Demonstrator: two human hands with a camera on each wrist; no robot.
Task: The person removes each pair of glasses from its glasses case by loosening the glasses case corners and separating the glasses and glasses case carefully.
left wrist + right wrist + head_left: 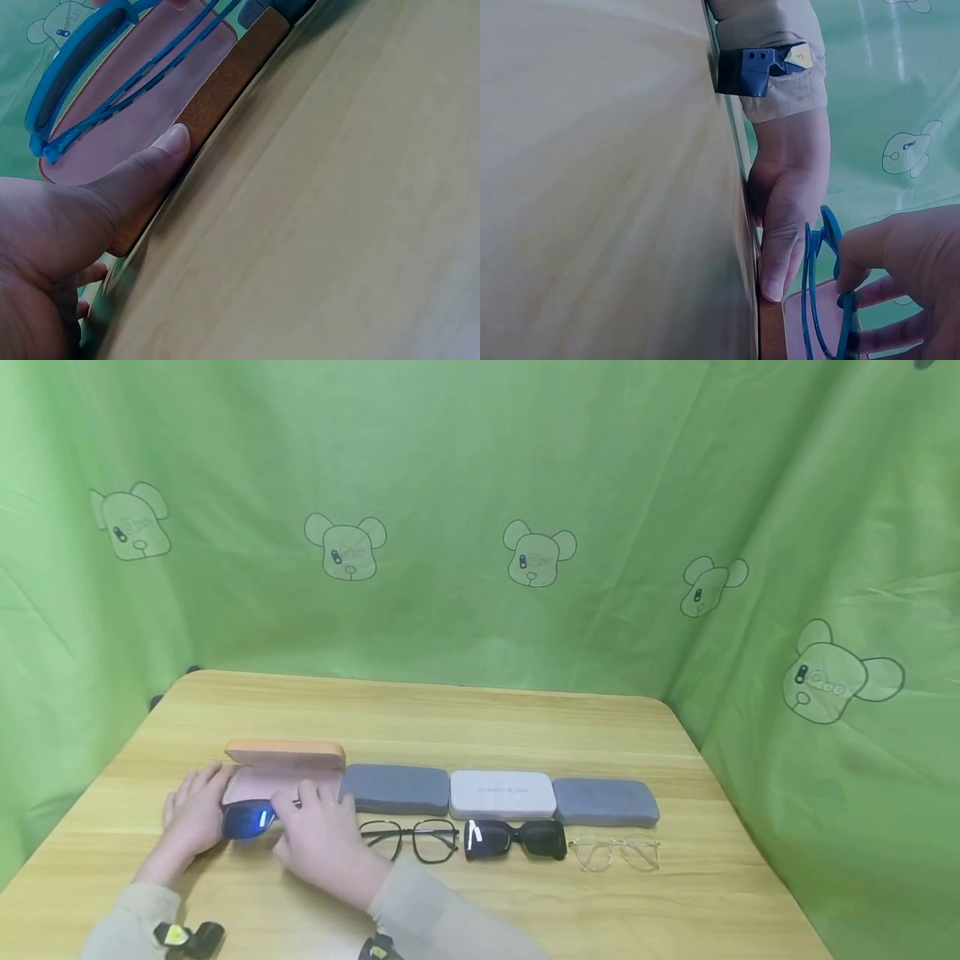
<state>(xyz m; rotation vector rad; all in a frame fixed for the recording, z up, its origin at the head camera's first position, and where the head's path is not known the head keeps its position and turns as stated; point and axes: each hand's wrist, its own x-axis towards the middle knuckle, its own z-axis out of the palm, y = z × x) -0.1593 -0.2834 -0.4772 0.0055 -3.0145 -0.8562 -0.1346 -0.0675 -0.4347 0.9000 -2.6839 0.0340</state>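
Observation:
Sunglasses with blue mirrored lenses (247, 820) are held over the front of an open glasses case (246, 783), which has a brown-orange outside and a pink lining. My right hand (326, 843) pinches them at the frame between thumb and fingers. In the left wrist view their folded temples (142, 73) cross in front of the pink lining. My left hand (197, 810) holds the case at its left end, the thumb (161, 150) pressed on the front wall. Part of the sunglasses is hidden behind the right hand in the head view.
Right of the open case stand a grey-blue case (397, 787), a white case (502, 793) and another grey-blue case (607, 802), all closed. In front lie black-framed glasses (408, 840), black sunglasses (515, 839) and thin gold-framed glasses (615, 852). Green curtains (450, 635) surround the wooden table (487, 718).

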